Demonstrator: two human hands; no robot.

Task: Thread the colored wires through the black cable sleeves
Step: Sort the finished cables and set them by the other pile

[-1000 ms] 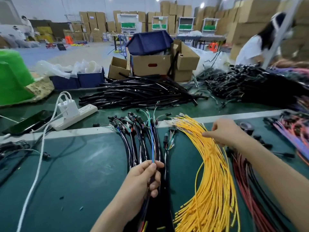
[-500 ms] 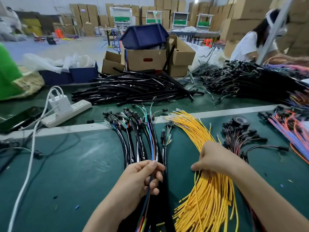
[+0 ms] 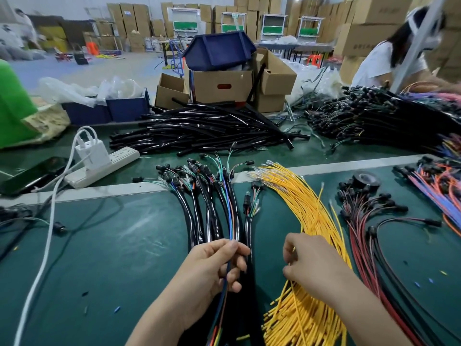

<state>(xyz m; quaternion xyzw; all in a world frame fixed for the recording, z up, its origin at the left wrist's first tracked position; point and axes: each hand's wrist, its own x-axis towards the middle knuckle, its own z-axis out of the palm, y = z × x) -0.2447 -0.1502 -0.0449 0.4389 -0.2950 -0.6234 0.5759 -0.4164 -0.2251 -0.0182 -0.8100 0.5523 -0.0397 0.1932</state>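
My left hand (image 3: 212, 270) pinches the colored wires (image 3: 230, 222) between thumb and fingers, while the right hand (image 3: 314, 267) curls its fingers around some yellow wires (image 3: 306, 203) on the counter (image 3: 112, 245)

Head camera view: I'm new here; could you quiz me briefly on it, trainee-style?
1. True or false: the right hand is picking among red wires.
2. What does the left hand grip? A) a bundle of blue, green and orange wires B) a white power strip
3. Fill in: the brown boxes behind the heap of empty black cable sleeves are made of ___.
Key: 1 false, thin yellow wires; 2 A; 3 cardboard.
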